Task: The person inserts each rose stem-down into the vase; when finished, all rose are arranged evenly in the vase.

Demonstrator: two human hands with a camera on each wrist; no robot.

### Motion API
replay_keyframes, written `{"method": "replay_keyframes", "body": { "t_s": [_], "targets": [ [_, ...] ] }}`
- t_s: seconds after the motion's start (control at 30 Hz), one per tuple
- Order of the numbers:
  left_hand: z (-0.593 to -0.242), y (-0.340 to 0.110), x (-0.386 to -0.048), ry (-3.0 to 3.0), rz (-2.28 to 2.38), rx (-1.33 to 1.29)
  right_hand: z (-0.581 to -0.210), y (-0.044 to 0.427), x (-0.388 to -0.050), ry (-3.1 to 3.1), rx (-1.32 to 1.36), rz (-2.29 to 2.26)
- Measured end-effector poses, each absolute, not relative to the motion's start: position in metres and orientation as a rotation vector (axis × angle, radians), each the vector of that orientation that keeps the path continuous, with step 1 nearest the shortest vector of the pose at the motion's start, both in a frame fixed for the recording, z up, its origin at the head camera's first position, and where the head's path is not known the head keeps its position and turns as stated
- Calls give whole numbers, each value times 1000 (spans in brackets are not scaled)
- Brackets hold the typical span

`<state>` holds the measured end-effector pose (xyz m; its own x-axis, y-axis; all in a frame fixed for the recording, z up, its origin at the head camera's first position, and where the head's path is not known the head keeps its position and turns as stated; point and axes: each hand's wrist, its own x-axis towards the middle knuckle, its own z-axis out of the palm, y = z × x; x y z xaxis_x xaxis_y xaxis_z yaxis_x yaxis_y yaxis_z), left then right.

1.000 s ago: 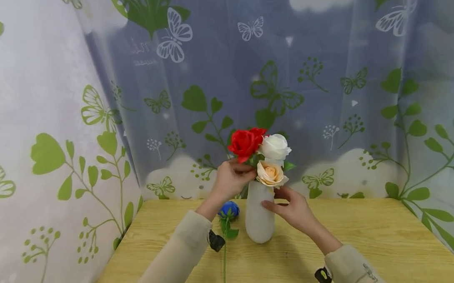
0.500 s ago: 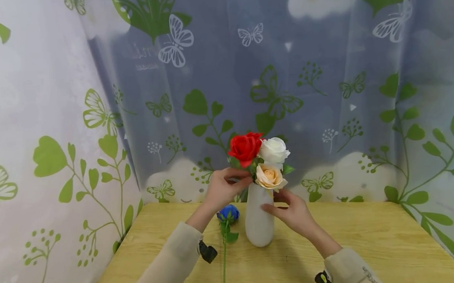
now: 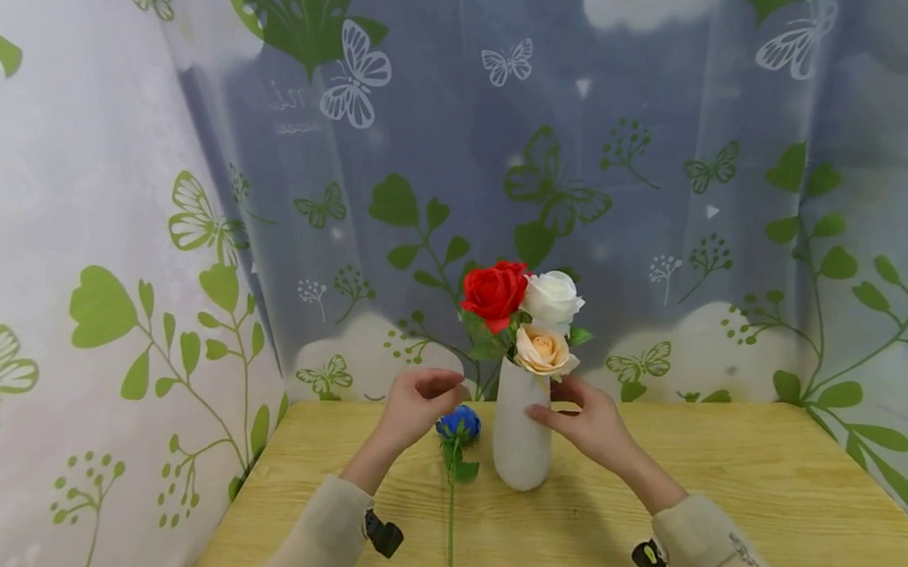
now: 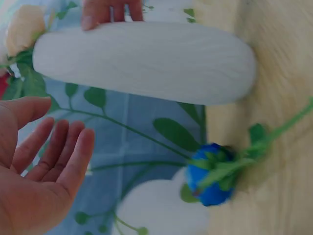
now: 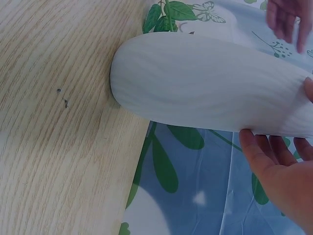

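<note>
A white vase [image 3: 522, 436] stands upright on the table, holding a red rose [image 3: 494, 295], a white rose [image 3: 553, 297] and a peach rose [image 3: 545, 350]. My right hand [image 3: 590, 422] grips the vase's upper right side, thumb in front and fingers behind; in the right wrist view its fingertips touch the ribbed white wall. Left of the vase, my left hand [image 3: 423, 406] is in the air with loosely bent fingers and nothing in them. Just beside and below it lies a blue rose [image 3: 458, 422], its green stem pointing towards me.
The wooden table [image 3: 688, 458] reaches back to a patterned curtain [image 3: 444, 133] with butterflies and leaves. Another curtain side [image 3: 29, 202] runs along the left. Each sleeve has a small black wrist camera [image 3: 383, 533] near the cuff.
My left hand has let go below the red rose and moved left and down, away from the vase. My right hand stays on the vase, and the blue rose has not moved.
</note>
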<state>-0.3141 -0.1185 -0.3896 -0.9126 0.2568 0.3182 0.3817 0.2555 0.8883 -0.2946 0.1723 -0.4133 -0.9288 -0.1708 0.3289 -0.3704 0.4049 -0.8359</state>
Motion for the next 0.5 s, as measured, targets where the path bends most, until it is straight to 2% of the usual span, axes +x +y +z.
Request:
{"method": "replay_keyframes", "body": {
  "t_s": [0.5],
  "targets": [
    [-457,-144,-304,-2530,-2137,-393,-413,173,-294,-2481,481,1555]
  ]
}}
